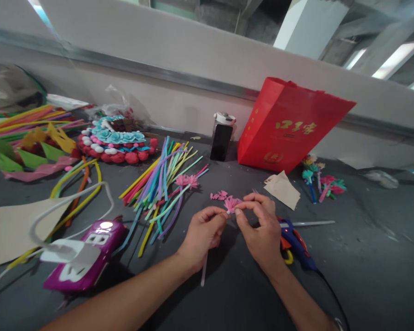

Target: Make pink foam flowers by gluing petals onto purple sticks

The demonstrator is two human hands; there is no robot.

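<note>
Between my two hands, a small pink flower of fuzzy pipe-cleaner pieces [232,204] is held just above the dark table. My left hand [207,234] is closed, its thumb and forefinger pinching the flower's base. A pale thin stick [204,271] sticks out below that hand; whether it joins the flower is hidden. My right hand [260,225] is closed too, thumb and forefinger pinching at the flower's right side. Loose short pink pieces [219,196] lie just behind the flower. A blue glue gun [296,243] rests by my right wrist, a pale rod [313,224] beside it.
Left of my hands lie a pile of coloured pipe cleaners [165,179] and a purple power strip [89,257] with a white cable. Behind stand a bottle [222,138] and a red bag [290,124]. Brown paper [283,191] and finished flowers [327,184] lie to the right.
</note>
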